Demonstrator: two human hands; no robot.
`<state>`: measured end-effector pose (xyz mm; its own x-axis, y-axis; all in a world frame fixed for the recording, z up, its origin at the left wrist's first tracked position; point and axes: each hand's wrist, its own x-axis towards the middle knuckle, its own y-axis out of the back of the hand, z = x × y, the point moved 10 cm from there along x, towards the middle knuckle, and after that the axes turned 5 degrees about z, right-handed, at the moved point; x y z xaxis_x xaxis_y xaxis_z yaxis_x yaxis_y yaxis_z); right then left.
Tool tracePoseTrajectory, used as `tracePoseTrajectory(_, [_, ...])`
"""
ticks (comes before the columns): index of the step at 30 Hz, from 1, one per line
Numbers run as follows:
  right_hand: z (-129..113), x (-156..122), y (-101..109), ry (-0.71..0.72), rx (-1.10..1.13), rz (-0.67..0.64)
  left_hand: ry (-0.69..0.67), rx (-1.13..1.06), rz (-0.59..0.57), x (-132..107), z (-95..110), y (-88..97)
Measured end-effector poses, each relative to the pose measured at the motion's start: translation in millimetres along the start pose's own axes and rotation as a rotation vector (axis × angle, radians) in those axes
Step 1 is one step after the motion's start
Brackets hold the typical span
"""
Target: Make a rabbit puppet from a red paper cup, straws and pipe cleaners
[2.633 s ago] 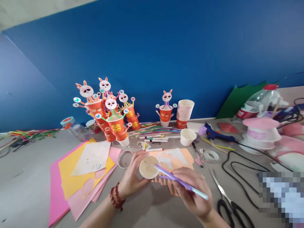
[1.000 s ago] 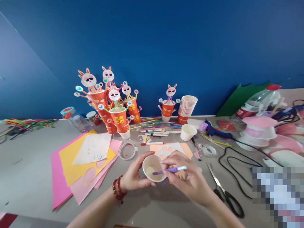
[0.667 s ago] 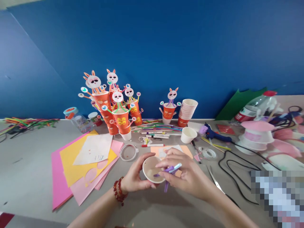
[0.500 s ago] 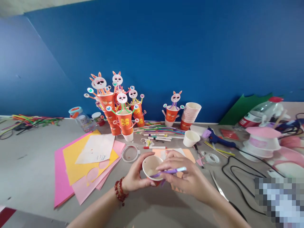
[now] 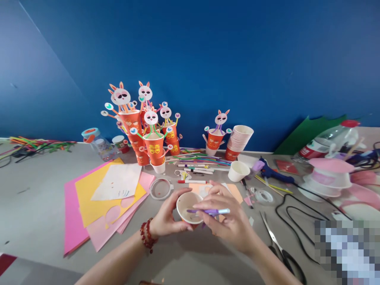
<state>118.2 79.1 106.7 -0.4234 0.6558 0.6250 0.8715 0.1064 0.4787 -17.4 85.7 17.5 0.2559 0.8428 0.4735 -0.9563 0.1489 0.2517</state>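
My left hand (image 5: 166,219) is wrapped round a red paper cup (image 5: 184,206), which tilts so its white inside faces me. A small dark hole shows near the rim at the cup's left. My right hand (image 5: 227,217) pinches a slim purple pen-like stick (image 5: 211,211) with a pale end; its kind is not clear. The stick's thin tip reaches over the cup's mouth, and my right fingers are at the rim. A bit of purple also shows below the right hand, beside the cup. Orange paper (image 5: 236,192) lies partly hidden behind the hands.
Rabbit-topped red cups (image 5: 154,148) stand at the back left, with a cup stack (image 5: 240,138) farther right. Coloured paper sheets (image 5: 71,221) lie left. Scissors (image 5: 274,237), a blue glue gun (image 5: 276,174) and its black cable are on the right. Markers (image 5: 192,182) lie behind the hands.
The purple stick has turned to lie more level, its tip slightly higher over the cup. Both hands still hold the same things. The view has shifted slightly, showing more of the scissors.
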Motion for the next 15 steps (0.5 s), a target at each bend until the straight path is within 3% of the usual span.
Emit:
tracePoseTrajectory(9, [16.5, -9.1, 10.9, -0.146, 0.132, 0.141, -0.040, 0.054, 0.005, 1.8, 4.2, 0.8])
tracePoseTrajectory(15, [6.9, -12.6, 17.2, -0.067, -0.015, 0.249, -0.059, 0.036, 0.011, -0.7, 3.3, -0.2])
